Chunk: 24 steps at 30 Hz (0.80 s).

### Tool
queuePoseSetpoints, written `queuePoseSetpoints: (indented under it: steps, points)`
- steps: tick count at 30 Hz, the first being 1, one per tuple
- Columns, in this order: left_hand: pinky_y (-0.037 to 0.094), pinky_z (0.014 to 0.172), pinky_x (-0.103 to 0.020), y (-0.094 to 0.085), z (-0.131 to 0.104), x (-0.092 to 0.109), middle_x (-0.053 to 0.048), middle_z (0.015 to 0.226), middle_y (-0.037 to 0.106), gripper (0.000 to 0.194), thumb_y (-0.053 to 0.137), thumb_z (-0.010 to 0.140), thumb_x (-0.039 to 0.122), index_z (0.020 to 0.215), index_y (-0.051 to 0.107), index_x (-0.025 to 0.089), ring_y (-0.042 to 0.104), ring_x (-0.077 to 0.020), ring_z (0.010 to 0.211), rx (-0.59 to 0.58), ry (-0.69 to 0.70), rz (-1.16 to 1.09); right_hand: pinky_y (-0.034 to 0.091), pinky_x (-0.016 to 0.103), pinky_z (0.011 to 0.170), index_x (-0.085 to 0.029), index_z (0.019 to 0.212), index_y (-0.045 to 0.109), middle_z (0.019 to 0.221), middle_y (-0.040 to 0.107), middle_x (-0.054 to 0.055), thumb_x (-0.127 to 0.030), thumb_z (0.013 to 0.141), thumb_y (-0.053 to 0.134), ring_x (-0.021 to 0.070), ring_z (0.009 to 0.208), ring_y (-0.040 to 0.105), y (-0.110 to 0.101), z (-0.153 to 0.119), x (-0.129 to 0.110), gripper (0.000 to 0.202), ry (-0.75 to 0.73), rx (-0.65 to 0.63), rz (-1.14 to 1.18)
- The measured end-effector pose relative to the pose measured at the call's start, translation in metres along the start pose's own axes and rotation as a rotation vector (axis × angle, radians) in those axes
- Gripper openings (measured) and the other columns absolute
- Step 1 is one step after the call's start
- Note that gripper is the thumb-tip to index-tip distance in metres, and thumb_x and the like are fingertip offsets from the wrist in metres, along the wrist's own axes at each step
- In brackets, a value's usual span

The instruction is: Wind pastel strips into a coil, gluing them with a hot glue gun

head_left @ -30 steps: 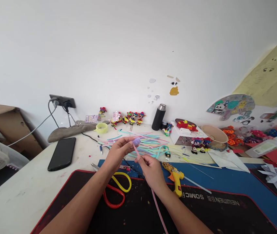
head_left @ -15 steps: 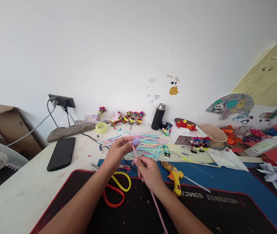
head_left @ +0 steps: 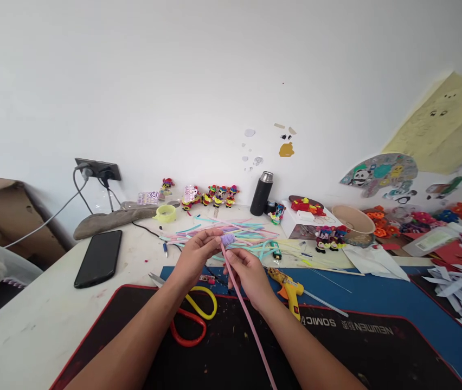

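Between the thumb and fingertips of my left hand [head_left: 196,257] is a small coil of purple pipe cleaner [head_left: 228,240]. A long pink pipe cleaner [head_left: 251,324] runs from beside the coil down toward the bottom edge. My right hand [head_left: 251,276] is closed, thumb and curled fingers at the pink stem just below the coil; the exact contact point is partly hidden. Below my left wrist lie scissors [head_left: 187,341] with one red and one yellow handle. Right of my right hand sits a yellow glue gun [head_left: 292,292] with a glue stick in its back.
Loose pastel pipe cleaners [head_left: 202,230] spread behind my hands. A phone [head_left: 98,259] lies at left, with a yellow tape roll [head_left: 166,213] farther back. A black flask [head_left: 261,194] and several small figures stand by the wall. White paper strips [head_left: 454,298] pile up at right.
The pink stem now crosses in front of my right hand, where before it passed under the thumb and through the hand. My right hand has risen slightly closer to the coil.
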<state>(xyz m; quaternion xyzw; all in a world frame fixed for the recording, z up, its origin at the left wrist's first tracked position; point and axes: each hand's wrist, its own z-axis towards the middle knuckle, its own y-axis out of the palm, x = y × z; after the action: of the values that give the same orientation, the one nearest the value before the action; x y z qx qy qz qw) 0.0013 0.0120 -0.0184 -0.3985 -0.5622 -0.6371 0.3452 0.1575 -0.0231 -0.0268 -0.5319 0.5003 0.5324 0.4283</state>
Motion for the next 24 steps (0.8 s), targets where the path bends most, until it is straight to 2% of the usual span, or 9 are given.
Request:
queuePoseSetpoints:
  steps: [4, 10, 24]
  points:
    - [0.050, 0.088, -0.031, 0.0001, -0.0006, -0.0037, -0.006, 0.098, 0.076, 0.037, 0.085, 0.078, 0.040, 0.105, 0.074, 0.017, 0.069, -0.0197, 0.092, -0.015, 0.063, 0.135, 0.033, 0.019, 0.033, -0.017, 0.099, 0.065, 0.067, 0.065, -0.003, -0.066, 0.082, 0.071, 0.0105, 0.039, 0.057, 0.0008, 0.0022, 0.0013, 0.053, 0.011, 0.012, 0.043]
    - [0.052, 0.086, -0.035, 0.0031, -0.0039, -0.0016, -0.009, 0.100, 0.078, 0.041, 0.081, 0.080, 0.046, 0.108, 0.070, 0.018, 0.072, -0.0249, 0.095, -0.056, 0.091, 0.265, 0.037, 0.020, 0.035, -0.017, 0.097, 0.065, 0.068, 0.066, -0.002, -0.064, 0.081, 0.074, 0.0099, 0.038, 0.055, 0.0007, 0.0046, 0.0024, 0.050, 0.001, 0.007, 0.101]
    - [0.052, 0.092, -0.038, 0.0049, -0.0035, -0.0043, -0.011, 0.105, 0.080, 0.047, 0.084, 0.076, 0.047, 0.110, 0.071, 0.017, 0.073, -0.0287, 0.103, -0.017, 0.045, 0.207, 0.031, 0.020, 0.035, -0.017, 0.097, 0.065, 0.056, 0.059, -0.006, -0.059, 0.079, 0.078, 0.0068, 0.034, 0.043, 0.0022, 0.0057, 0.0038, 0.048, -0.032, 0.016, 0.136]
